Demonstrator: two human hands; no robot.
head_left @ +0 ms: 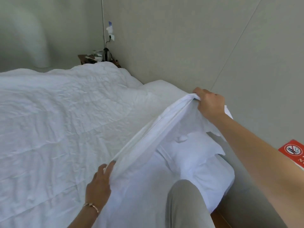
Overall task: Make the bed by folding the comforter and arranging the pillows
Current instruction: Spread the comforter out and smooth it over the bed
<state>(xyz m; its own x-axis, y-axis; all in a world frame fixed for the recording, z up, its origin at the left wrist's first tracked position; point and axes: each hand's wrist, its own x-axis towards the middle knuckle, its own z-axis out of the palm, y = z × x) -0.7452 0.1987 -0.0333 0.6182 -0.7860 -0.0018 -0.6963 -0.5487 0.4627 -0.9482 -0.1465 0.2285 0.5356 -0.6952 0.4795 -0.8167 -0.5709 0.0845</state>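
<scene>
Your right hand (209, 102) gripping the raised far edge of the white comforter (65, 120), your left hand (98, 183) pinching its near edge, pillow (197, 155) beneath, bed against the wall

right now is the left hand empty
No, the left hand pinches the piped edge of the white fabric cover, while the right hand grips its far end.

- The left hand (98, 183) is low and near the body, fingers curled, pinching a fold of white cloth (148, 137) at its lower end.
- A thin bracelet (91, 206) circles the left wrist.
- The right hand (209, 102) is higher and farther out, arm stretched forward, fingers curled over the cloth's upper end.
- A grey-clad knee (185, 203) is raised between the two arms.
</scene>
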